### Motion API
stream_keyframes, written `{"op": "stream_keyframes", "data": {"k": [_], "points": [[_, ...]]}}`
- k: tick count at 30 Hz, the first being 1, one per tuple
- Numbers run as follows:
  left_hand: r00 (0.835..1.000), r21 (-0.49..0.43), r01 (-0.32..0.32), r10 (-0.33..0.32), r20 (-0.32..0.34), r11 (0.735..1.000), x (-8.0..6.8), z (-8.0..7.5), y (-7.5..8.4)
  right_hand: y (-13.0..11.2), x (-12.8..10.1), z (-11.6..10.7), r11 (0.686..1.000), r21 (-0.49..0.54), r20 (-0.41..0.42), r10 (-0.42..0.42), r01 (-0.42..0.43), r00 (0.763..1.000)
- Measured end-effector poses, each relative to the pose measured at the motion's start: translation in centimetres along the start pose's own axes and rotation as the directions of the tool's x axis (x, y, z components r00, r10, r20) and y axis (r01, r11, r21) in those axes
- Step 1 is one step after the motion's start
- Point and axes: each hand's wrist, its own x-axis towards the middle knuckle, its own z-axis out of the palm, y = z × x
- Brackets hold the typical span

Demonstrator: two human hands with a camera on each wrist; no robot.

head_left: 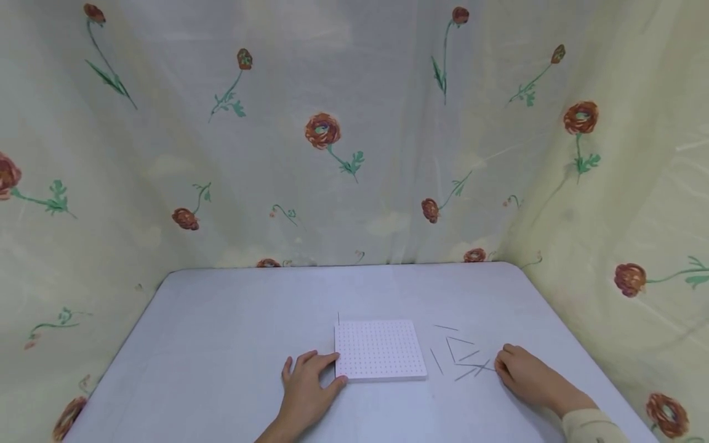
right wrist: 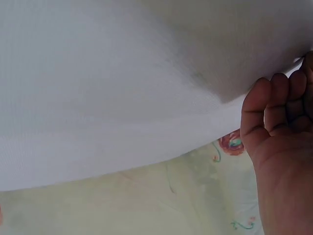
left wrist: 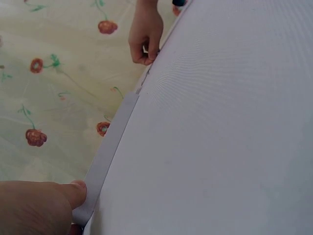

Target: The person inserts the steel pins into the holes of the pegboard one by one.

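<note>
A white pegboard dotted with small holes lies flat on the pale table. One thin pin stands upright at its far left corner. My left hand rests against the board's left edge, fingers fairly straight and thumb at the near corner; the left wrist view shows a fingertip touching that edge. Several thin metal pins lie scattered right of the board. My right hand sits at their right end with fingers curled, the tips pinched together on a pin.
Cream cloth with red flowers hangs closely behind and to both sides of the table. The table's far edge and rounded right corner are in view. Bare tabletop stretches left of the board and behind it.
</note>
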Motion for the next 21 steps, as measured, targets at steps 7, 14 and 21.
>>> {"op": "stream_keyframes", "data": {"k": [7,14,21], "points": [[1.0,-0.015,-0.023,0.023,-0.013,1.0,-0.02,-0.18,-0.09,0.06,0.47,0.0,0.998,-0.032,0.013,-0.052,0.053,0.999],[0.998,-0.029,-0.052,0.051,-0.028,0.998,-0.11,-0.24,-0.25,0.2,0.42,0.35,0.99,-0.023,-0.102,-0.138,0.136,0.985],[1.0,-0.016,-0.025,0.025,0.002,1.0,-0.34,-0.24,-0.54,-0.16,0.06,-0.12,0.98,0.19,-0.083,0.069,-0.053,0.994]]}}
